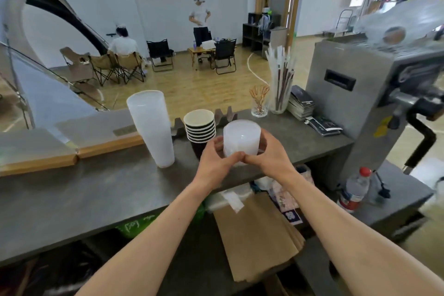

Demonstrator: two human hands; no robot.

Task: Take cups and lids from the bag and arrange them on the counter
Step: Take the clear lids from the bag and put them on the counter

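1. Head view, centre of the frame: both hands wrap a short upright stack of translucent white plastic lids (241,140). The left hand (215,161) cups its left side and the right hand (270,157) its right side, thumbs meeting at the front of the stack's base. Each hand is curled narrow around the stack, holding it.

2. The stack sits at or just above the grey tabletop (84,194); whether its base touches the surface I cannot tell, since the thumbs hide it.

3. Just left of the lids, partly behind the left hand, stands a nested stack of black paper cups with cream-coloured insides (200,127). Further left, apart from it, a tall stack of frosted plastic cups (153,127) stands with its wide mouth up.

4. The relation that matters: the lid stack's long axis is vertical and it lies straight ahead of both hands, equally near each, just beside the paper cups. I judge the step in hand to be setting the lids down in line with the two cup stacks; release calls for both hands to open outward without knocking the paper cups on the left.

5. Lower centre, below the tabletop edge, flat brown paper bags (257,230) lie on a lower shelf; which bag holds the remaining items is unclear.
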